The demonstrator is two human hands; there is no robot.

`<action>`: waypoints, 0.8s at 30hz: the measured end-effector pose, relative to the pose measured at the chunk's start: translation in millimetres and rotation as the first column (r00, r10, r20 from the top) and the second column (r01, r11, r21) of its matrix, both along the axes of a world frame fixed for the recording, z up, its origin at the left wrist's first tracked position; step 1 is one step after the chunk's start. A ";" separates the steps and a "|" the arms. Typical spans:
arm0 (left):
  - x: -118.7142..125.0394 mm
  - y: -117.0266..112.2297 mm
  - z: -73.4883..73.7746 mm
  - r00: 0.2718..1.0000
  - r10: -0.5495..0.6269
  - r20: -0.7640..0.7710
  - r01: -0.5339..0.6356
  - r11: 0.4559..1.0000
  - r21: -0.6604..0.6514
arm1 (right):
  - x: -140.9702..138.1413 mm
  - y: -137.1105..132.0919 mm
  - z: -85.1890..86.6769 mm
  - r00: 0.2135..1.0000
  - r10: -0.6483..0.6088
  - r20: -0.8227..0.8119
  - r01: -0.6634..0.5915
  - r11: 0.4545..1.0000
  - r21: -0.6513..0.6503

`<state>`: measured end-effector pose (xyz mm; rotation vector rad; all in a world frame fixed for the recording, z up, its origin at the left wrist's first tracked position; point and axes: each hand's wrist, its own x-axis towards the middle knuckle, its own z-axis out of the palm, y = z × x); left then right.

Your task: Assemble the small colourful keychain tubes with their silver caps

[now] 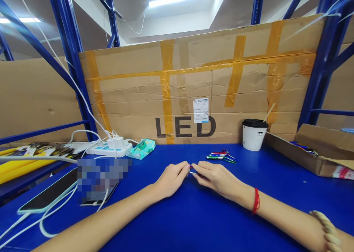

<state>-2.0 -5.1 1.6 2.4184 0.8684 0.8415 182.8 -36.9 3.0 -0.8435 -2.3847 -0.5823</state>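
My left hand (172,179) and my right hand (217,176) meet over the middle of the blue table. Both have their fingers pinched around a small pen (193,173), of which only a purplish bit and a silvery piece show; the fingers hide the remainder. Just beyond my right hand lie several pens (221,156) in red, blue and green, side by side on the tabletop.
To the left are a phone (49,193) with white cables, a white power strip (107,147) and a teal tissue pack (142,148). A lidded paper cup (253,135) and an open cardboard box (312,156) stand right. A cardboard panel (132,104) closes the back.
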 end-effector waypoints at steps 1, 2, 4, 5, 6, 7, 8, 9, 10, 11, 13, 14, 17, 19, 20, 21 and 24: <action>-0.1 -0.3 0.2 1.000 0.001 -0.005 -0.001 1.000 0.007 | -0.2 -0.2 -0.2 1.000 0.004 -0.008 -0.004 1.000 -0.006; -0.1 -0.6 0.4 1.000 0.001 -0.009 -0.001 1.000 0.013 | -0.4 -0.4 -0.5 1.000 0.006 -0.018 -0.006 1.000 -0.014; -0.1 -1.3 0.9 1.000 0.002 -0.019 -0.001 1.000 0.028 | -1.2 -0.8 -1.7 0.999 0.012 -0.043 -0.013 0.999 -0.030; 0.0 -1.7 1.2 1.000 0.001 -0.023 -0.001 0.999 0.037 | -1.7 -1.0 -2.4 0.998 0.014 -0.058 -0.016 0.999 -0.039; 0.1 -2.0 1.3 1.000 0.000 -0.027 0.002 0.999 0.047 | -2.2 -1.1 -3.1 0.997 0.015 -0.072 -0.018 0.999 -0.049; 0.1 -2.3 1.3 1.000 -0.004 -0.031 0.005 0.998 0.057 | -2.7 -1.1 -3.9 0.996 0.016 -0.084 -0.021 0.998 -0.060; 0.2 -2.5 1.3 0.999 -0.007 -0.033 0.009 0.998 0.066 | -3.0 -1.1 -4.7 0.995 0.019 -0.095 -0.025 0.997 -0.067; 0.3 -2.6 1.1 0.999 -0.008 -0.036 0.011 0.997 0.074 | -3.4 -0.9 -5.4 0.994 0.022 -0.104 -0.029 0.997 -0.074; 0.3 -2.5 0.9 0.999 -0.009 -0.039 0.012 0.997 0.081 | -3.6 -0.6 -6.0 0.994 0.023 -0.110 -0.032 0.996 -0.080; 0.3 -2.4 0.8 0.999 -0.007 -0.044 0.011 0.996 0.085 | -3.8 -0.3 -6.5 0.993 0.025 -0.116 -0.035 0.996 -0.081; 0.4 -2.4 0.7 0.998 -0.001 -0.056 0.006 0.996 0.086 | -4.2 0.6 -6.9 0.992 0.030 -0.124 -0.039 0.996 -0.076; 0.4 -2.5 1.0 0.998 0.000 -0.060 0.005 0.997 0.082 | -4.4 1.2 -6.7 0.991 0.032 -0.128 -0.041 0.997 -0.071; 0.4 -3.9 2.6 0.998 0.013 -0.065 -0.008 0.997 0.073 | -4.1 3.2 -4.0 0.989 0.031 -0.147 -0.041 0.997 -0.062; 0.6 -5.4 4.1 0.996 0.055 -0.070 -0.050 0.996 0.073 | -2.3 5.0 -1.0 0.985 0.014 -0.174 -0.026 0.998 -0.065; 0.8 -6.0 4.7 0.993 0.084 -0.079 -0.079 0.994 0.075 | -0.9 6.0 0.5 0.981 -0.002 -0.195 -0.012 0.998 -0.068; 1.0 -6.5 5.2 0.990 0.111 -0.092 -0.104 0.992 0.078 | 0.8 6.9 1.8 0.975 -0.019 -0.220 0.004 0.998 -0.069; 1.6 -7.0 5.7 0.980 0.138 -0.144 -0.123 0.987 0.106 | 5.1 8.5 3.9 0.959 -0.057 -0.277 0.038 0.996 -0.076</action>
